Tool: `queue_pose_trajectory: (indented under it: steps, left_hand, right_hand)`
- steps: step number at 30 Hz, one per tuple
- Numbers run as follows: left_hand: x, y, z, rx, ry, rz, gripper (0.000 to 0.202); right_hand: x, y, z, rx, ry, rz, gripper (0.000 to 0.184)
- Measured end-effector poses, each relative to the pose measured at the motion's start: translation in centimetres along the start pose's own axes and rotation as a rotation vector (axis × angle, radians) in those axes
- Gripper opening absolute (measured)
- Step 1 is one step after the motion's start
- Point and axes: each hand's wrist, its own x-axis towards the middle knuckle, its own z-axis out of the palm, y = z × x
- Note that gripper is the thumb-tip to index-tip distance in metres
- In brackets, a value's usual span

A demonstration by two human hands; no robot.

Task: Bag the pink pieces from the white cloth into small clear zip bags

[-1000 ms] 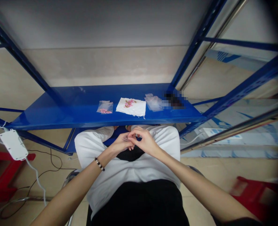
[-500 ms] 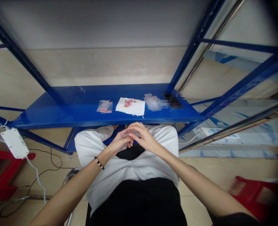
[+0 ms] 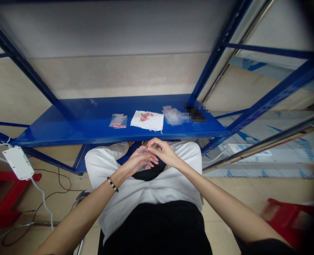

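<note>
My left hand (image 3: pixel 137 161) and my right hand (image 3: pixel 163 152) meet over my lap, just below the front edge of the blue shelf (image 3: pixel 66 129). Together they pinch a small clear plastic bag (image 3: pixel 144 158) with tiny pink pieces at its bottom. The left fingers curl under the bag; the right thumb and fingers pinch its top edge. A beaded bracelet (image 3: pixel 112 185) sits on my left wrist. On the shelf lie a white cloth (image 3: pixel 147 120) with a heap of pink pieces, a filled clear bag (image 3: pixel 118 120) to its left, and a pile of empty clear bags (image 3: pixel 173 115) to its right.
A white power strip (image 3: pixel 18 163) with its cable hangs at the left, above black cables on the floor. Red stools stand at the lower left (image 3: pixel 0 209) and lower right (image 3: pixel 286 219). Blue rack posts (image 3: pixel 215 56) rise at both sides. A blurred dark object (image 3: pixel 195 112) lies on the shelf.
The hands have shifted slightly; the right fingers now pinch the bag's top edge, and the bag with pink pieces hangs more plainly visible between the two hands.
</note>
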Motion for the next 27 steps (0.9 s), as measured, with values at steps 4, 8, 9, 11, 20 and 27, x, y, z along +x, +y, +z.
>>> queue_pose_trajectory:
  steps: [4, 8, 9, 11, 20, 27]
  left_hand:
    - [0.1, 0.0, -0.2, 0.184, 0.025, 0.022, 0.04]
    - [0.3, -0.3, -0.4, 0.336, 0.049, 0.073, 0.032]
    - [0.3, -0.4, -0.4, 0.368, 0.068, 0.084, 0.031]
    - [0.3, -0.6, -0.4, 0.398, 0.106, 0.095, 0.031]
    - [0.0, 0.1, 0.2, 0.185, 0.206, 0.208, 0.045]
    - [0.2, 0.5, -0.4, 0.24, 0.35, 0.351, 0.039]
  right_hand:
    - [0.1, -0.1, -0.1, 0.179, 0.095, 0.102, 0.022]
    - [-0.1, -0.6, -0.1, 0.189, 0.212, 0.079, 0.021]
    - [-0.1, -0.8, 0.0, 0.194, 0.231, 0.072, 0.02]
    - [-0.3, -1.1, 0.2, 0.222, 0.247, 0.072, 0.019]
    - [-0.2, 0.0, 0.5, 0.191, 0.203, 0.096, 0.039]
    - [-0.4, -0.1, 0.8, 0.309, 0.058, 0.1, 0.057]
